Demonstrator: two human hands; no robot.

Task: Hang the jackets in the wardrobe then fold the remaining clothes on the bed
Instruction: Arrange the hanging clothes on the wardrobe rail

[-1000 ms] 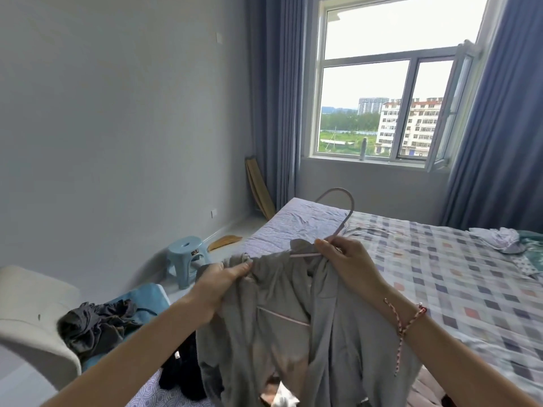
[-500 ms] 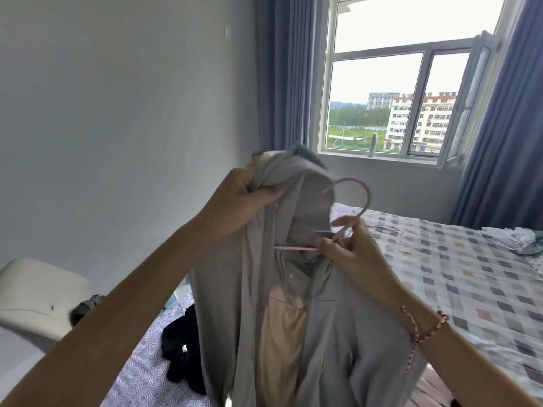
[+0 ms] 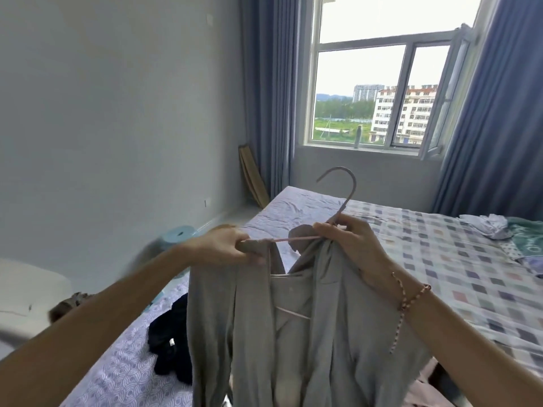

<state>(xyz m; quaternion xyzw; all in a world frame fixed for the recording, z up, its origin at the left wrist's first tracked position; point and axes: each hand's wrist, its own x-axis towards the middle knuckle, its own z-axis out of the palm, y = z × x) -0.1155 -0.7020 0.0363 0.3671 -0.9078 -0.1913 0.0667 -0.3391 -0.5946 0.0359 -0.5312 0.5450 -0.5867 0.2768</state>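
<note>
Grey jacket (image 3: 293,333) held up in the air over the near edge of the bed (image 3: 440,259), front open and hanging down between both arms. Pink hanger (image 3: 346,191) is partly inside it; hook sticks up above the collar and the thin bar runs across to the left. Left grip (image 3: 229,248) has its fingers curled round the jacket's shoulder fabric at the left end of the bar. Right grip (image 3: 349,242) is clamped on the hanger neck, collar fabric bunched under the fingers; woven bracelet (image 3: 411,295) on that wrist. Dark clothes (image 3: 173,348) lie in a heap on the bed, low left of the jacket. White garment (image 3: 487,227) is crumpled on the far right of the bed. Blue stool (image 3: 179,233) on the floor by the wall, partly hidden behind the left arm.
</note>
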